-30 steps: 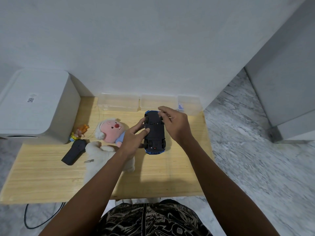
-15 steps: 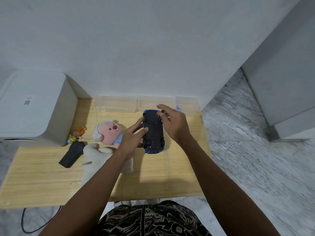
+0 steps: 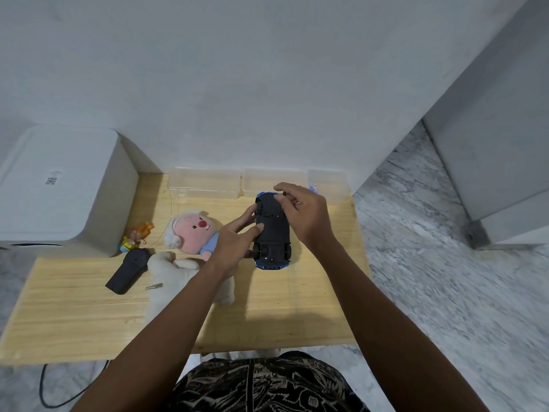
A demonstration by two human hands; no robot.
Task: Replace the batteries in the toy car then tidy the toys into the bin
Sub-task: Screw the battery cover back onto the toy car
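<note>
Battery replacement at an early stage: the toy car (image 3: pixel 271 231) lies upside down on the wooden counter (image 3: pixel 74 316), its matt black underside facing up and a rim of glossy blue bodywork showing at both ends. Left hand (image 3: pixel 234 246) steadies the car from its left flank, thumb and forefinger pressed straight against the chassis edge, so this grip is apart rather than curled round the car. Right hand (image 3: pixel 306 214) arches over the far end of the chassis with fingertips bent down onto it; whether this grip pinches a small tool or a cover cannot be told. No loose batteries and no detached cover are visible, so the hatch is probably yet to be opened, and the swap and the whole tidying step remain. Untidied toys lie to the left: a soft plush doll (image 3: pixel 193 233) with pink face, white fuzzy hair and cream body, touching the left forearm; a small orange and yellow plastic figure (image 3: pixel 138 234); and a black, wedge-shaped remote control (image 3: pixel 127 270) just beside the plush. Three clear, rigid plastic boxes (image 3: pixel 205 182) stand in a row along the wall. A smooth white bin (image 3: pixel 59 188) with rounded corners stands at the counter's left end.
</note>
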